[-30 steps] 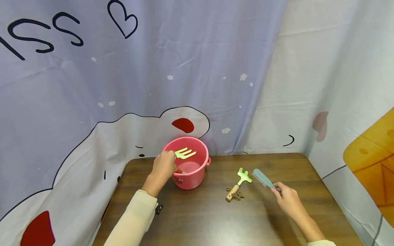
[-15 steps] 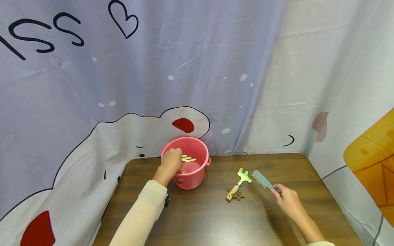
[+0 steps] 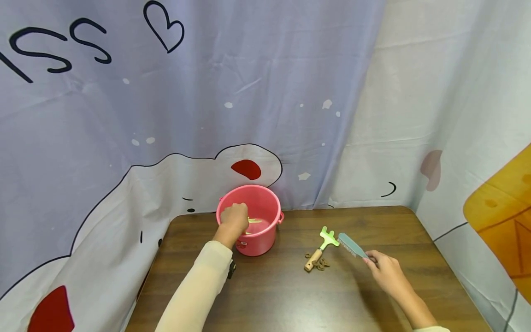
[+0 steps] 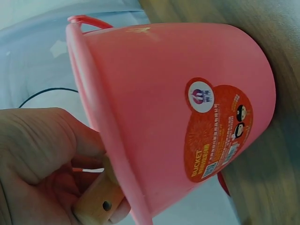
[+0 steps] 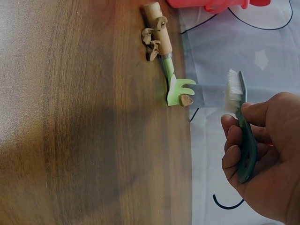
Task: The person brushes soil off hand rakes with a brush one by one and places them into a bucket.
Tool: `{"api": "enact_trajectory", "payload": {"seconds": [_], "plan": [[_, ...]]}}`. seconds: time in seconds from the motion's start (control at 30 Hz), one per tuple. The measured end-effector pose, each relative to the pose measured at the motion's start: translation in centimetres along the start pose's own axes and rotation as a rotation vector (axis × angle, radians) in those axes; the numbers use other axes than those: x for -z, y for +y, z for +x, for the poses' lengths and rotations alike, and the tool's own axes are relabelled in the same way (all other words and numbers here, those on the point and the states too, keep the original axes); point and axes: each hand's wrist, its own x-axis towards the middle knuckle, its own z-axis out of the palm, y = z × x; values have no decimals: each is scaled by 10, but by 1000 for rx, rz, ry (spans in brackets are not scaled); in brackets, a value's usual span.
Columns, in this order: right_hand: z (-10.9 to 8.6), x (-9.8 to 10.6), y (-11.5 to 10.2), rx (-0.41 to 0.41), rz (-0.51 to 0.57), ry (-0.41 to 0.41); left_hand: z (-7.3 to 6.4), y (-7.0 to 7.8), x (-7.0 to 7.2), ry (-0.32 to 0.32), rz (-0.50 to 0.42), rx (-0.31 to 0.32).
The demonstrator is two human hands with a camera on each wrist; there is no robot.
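My left hand [image 3: 234,219] reaches over the near-left rim of a pink bucket [image 3: 259,244]. It grips a small garden fork by its wooden handle [image 4: 99,199]; pale green tines [image 3: 254,221] show inside the bucket, the rest hidden by hand and wall. In the head view my right hand [image 3: 386,272] holds a blue-green brush [image 3: 351,245] by its handle, above the table's right side. The brush's white bristles [image 5: 233,91] face left in the right wrist view. Just left of the brush lies a green hand rake [image 3: 329,238] with a wooden handle.
Several brown curled scraps [image 3: 321,264] lie around the rake's handle, and a brown piece [image 5: 186,100] sits by its tines. The brown wooden table [image 3: 282,299] ends at a printed curtain [image 3: 298,138] behind the bucket.
My left hand has moved right and the fork has gone down from above the rim into the bucket. The right hand with the brush has shifted slightly down and left.
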Motion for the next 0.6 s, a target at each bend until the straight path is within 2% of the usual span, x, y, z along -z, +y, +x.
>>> {"api": "enact_trajectory", "payload": {"seconds": [0.3,0.6], "plan": [[0,-1,2,4,-9,12,11,3,-16,-37,16,18],[0,-1,3,0,-4,2,18,4,-21,-101,11,34]]}}
